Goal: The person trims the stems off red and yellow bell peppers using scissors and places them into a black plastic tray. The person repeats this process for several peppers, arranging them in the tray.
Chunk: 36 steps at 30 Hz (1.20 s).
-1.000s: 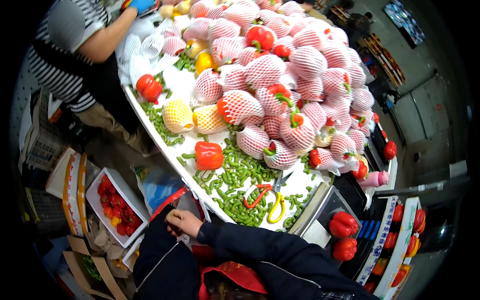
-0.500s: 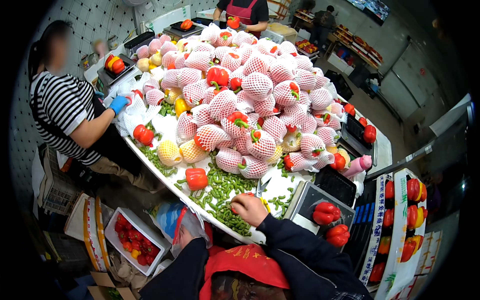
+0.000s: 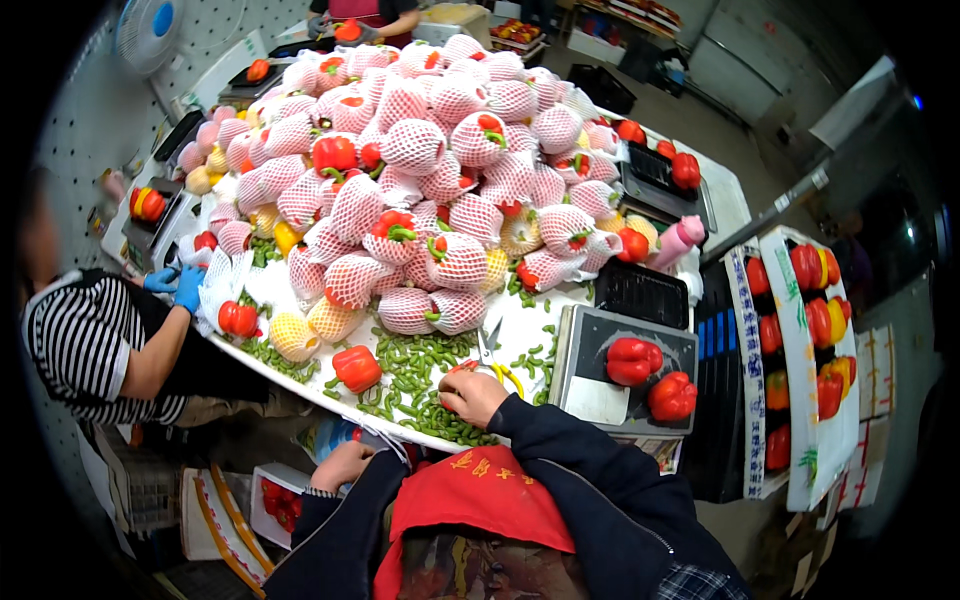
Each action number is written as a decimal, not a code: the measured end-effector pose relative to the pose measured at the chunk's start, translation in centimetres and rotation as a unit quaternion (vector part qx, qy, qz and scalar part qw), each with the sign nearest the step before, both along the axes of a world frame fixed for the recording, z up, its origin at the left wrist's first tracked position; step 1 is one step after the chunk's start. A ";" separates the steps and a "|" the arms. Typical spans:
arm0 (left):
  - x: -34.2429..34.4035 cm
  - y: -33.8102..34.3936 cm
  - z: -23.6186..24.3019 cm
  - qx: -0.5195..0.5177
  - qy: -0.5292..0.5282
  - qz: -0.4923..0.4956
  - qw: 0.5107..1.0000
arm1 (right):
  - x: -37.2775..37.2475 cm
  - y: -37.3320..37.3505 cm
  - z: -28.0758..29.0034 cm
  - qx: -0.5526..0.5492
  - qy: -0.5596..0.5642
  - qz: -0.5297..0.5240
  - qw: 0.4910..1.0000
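My right hand (image 3: 474,394) is closed low over the loose green pepper stems (image 3: 405,375) near the table's front edge. A bit of red shows at its fingertips, too hidden to name. Just beyond it lie scissors with yellow handles (image 3: 513,379), blades pointing away. A bare red bell pepper (image 3: 357,369) rests among the stems to its left. Below the table edge, my left hand (image 3: 343,466) is beside a plastic bag (image 3: 328,437); its fingers are mostly hidden.
Bell peppers in pink foam nets (image 3: 414,147) fill the table's middle. A scale (image 3: 625,370) at right bears two red peppers and a black tray (image 3: 642,293). At left works a person in a striped top (image 3: 85,340); a box of peppers (image 3: 800,360) stands at right.
The view has shifted. My left hand has moved away from the plastic bag, to the left. My right hand stays over the stems by the scissors, still closed.
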State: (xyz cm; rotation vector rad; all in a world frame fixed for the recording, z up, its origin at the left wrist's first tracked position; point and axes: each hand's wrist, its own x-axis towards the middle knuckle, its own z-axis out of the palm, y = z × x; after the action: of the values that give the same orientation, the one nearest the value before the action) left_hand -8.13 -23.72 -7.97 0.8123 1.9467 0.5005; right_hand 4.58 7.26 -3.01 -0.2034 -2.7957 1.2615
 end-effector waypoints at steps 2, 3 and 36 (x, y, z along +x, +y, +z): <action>-1.5 3.0 3.9 0.061 0.013 -0.031 0.998 | 1.5 0.2 -0.9 0.000 -0.034 -0.016 0.999; -2.4 4.2 5.1 0.065 0.052 -0.049 0.995 | 2.0 0.6 -2.2 0.003 -0.044 -0.047 0.998; -16.4 5.4 0.0 0.092 0.470 0.280 0.832 | 1.4 3.1 -7.2 0.145 -0.153 -0.190 0.959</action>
State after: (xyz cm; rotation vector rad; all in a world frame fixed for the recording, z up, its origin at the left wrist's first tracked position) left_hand -24.57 -18.30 -7.98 0.6347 3.1416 0.7179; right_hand 5.98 10.32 -10.21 -0.9348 -2.9369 0.7790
